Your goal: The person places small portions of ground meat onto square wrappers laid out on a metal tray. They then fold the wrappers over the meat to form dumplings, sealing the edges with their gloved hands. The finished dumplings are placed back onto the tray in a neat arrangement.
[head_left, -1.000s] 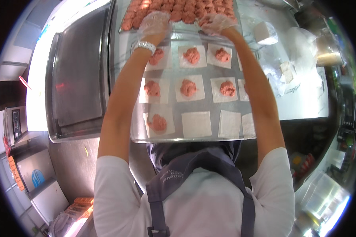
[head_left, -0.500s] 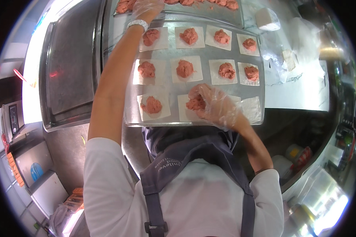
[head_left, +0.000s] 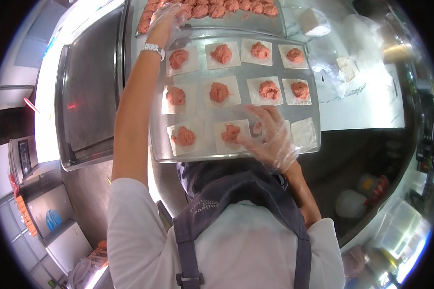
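My right hand (head_left: pixel 271 137), in a clear plastic glove, hovers over the front row of the metal tray (head_left: pixel 205 115), its fingers spread and holding nothing. By its fingertips, a pink ball of minced meat (head_left: pixel 231 134) rests on a square white sheet (head_left: pixel 225 148). Behind it are more sheets, each bearing a meat ball, such as this one (head_left: pixel 219 92). A bare white sheet (head_left: pixel 304 135) lies at the front right corner; another is partly covered by my right hand. My gloved left hand (head_left: pixel 167 20) reaches to meat portions (head_left: pixel 216 10) on the far tray (head_left: pixel 241 27); its fingers are partly hidden.
A dark, raised-rim tray (head_left: pixel 91 96) is on the left. At the back right, a white block (head_left: pixel 315 21) and crumpled clear plastic (head_left: pixel 366 38) lie on the white marbled counter (head_left: pixel 371 103). A white round container (head_left: pixel 349 203) is low on the right.
My right hand has let go of the meat ball on the front sheet, moving slightly right with its fingers spreading. My left hand stays at the far tray. The view has shifted a little.
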The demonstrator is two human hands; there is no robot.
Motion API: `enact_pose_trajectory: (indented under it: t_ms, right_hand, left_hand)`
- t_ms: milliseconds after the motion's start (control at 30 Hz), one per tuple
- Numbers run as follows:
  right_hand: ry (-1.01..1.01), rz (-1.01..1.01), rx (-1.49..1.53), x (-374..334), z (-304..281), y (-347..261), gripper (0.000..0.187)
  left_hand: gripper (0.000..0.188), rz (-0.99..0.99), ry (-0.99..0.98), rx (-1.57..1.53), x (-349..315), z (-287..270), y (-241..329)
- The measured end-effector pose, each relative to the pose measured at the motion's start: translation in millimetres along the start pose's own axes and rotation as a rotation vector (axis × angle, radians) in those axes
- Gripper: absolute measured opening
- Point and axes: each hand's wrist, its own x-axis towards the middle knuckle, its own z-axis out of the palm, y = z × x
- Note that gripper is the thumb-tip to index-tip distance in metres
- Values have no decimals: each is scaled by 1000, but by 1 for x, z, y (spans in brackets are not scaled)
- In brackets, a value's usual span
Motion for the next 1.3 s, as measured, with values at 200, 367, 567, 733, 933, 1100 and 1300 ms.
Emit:
enact_pose_trajectory:
  t_ms: [200,367,567,733,933,1100,1300]
  right_hand:
    - [311,81,-20,-1,-41,17,35]
    - [487,185,-58,-13,-69,28,26]
    - [547,261,-61,-35,-78,47,23]
    - [530,268,-61,-47,-74,56,23]
    - [555,282,-33,-49,-76,59,22]
    - [547,228,-94,-45,-82,59,22]
    - [549,285,-36,-32,-85,46,21]
  left_hand:
    - [30,-239,-264,-228,-22,23,25]
    - [17,-300,-645,-28,-127,102,62]
    - [25,-506,-1221,313,-210,156,40]
    - [26,-27,-1431,724,-246,171,2]
    - [32,438,-1318,980,-280,167,-5]
    - [34,645,-1149,1254,-296,155,-18]
    - [47,347,-1124,1096,-285,167,46]
